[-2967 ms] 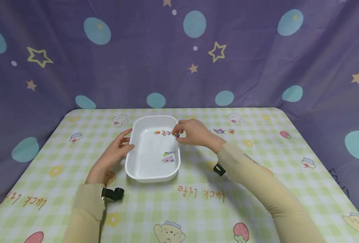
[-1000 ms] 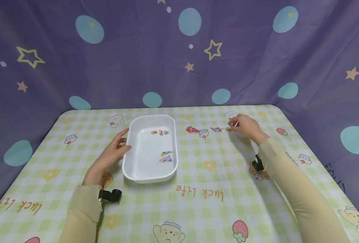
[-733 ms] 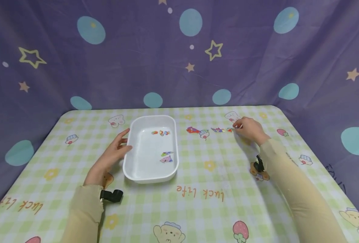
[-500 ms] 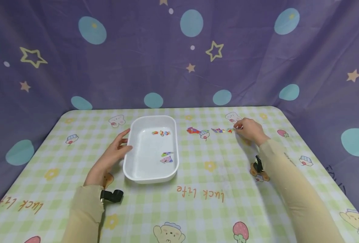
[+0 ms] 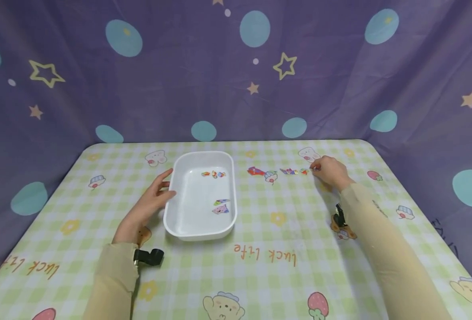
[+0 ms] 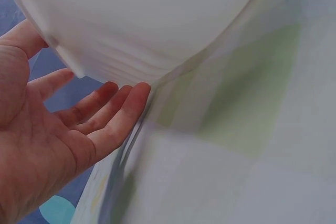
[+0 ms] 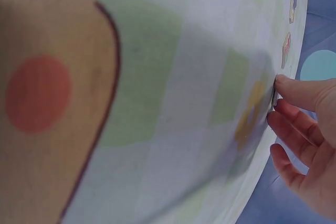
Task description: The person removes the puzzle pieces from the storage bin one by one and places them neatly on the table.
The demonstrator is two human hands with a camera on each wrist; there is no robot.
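Observation:
My left hand holds the near-left side of a white plastic tub. In the left wrist view the thumb is at the tub's rim and the other fingers are against its outer wall, near the base. Inside the tub lie several small flat printed pieces, irregular in outline. My right hand is low over the table, at the right end of a row of similar pieces. Between its thumb and fingertips it pinches a small thin piece, mostly hidden by the fingers.
Along the row on the table are a red piece, a purple multicoloured piece and a small red-and-green piece. A green checked cloth with cartoon prints covers the table. A purple curtain hangs behind it.
My right hand has moved from inside the tub to the right end of the row and lowered its piece to the table. My left hand has stayed at the tub.

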